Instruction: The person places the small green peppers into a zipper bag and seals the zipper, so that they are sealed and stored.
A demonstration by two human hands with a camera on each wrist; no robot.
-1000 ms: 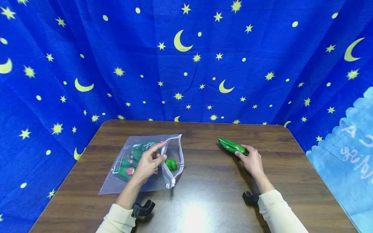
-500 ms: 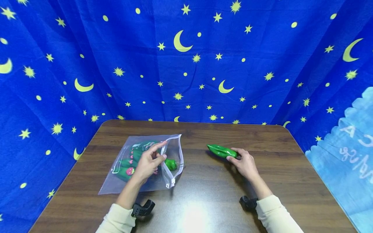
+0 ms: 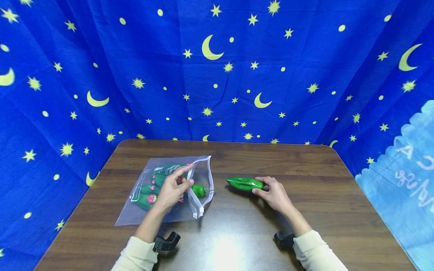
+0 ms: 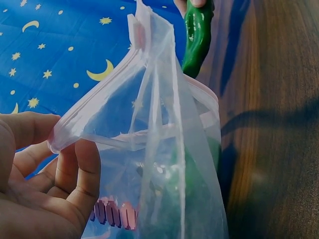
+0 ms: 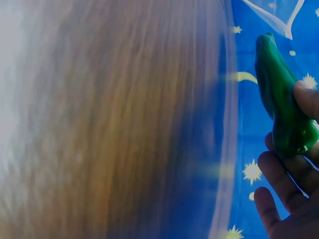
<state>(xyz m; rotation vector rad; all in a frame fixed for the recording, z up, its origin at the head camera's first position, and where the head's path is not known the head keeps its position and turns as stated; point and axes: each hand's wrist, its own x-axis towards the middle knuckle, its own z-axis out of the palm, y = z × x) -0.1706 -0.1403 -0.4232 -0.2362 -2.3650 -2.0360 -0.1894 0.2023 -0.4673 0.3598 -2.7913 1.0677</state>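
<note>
A green pepper (image 3: 245,183) is held by its thick end in my right hand (image 3: 274,194), its tip pointing left towards a clear zip bag (image 3: 130,212). In the right wrist view, thumb and fingers pinch this pepper (image 5: 279,94). My left hand (image 3: 173,192) pinches the upper edge of the bag's mouth, seen in the left wrist view between thumb and fingers (image 4: 87,169). The mouth gapes to the right. Just inside it lies another green pepper (image 3: 198,191) with a thin stem. More green shapes show dimly through the printed plastic.
The brown wooden table (image 3: 305,162) carries the bag on its left half. A white zip slider (image 3: 201,210) sits at the bag's near corner. A blue star-and-moon cloth (image 3: 217,75) hangs behind, and a light blue cloth (image 3: 403,180) is at the right.
My right hand has carried the pepper leftwards and slightly nearer, turning it more level and bringing its tip close to the bag's mouth. The left hand and the bag have stayed put.
</note>
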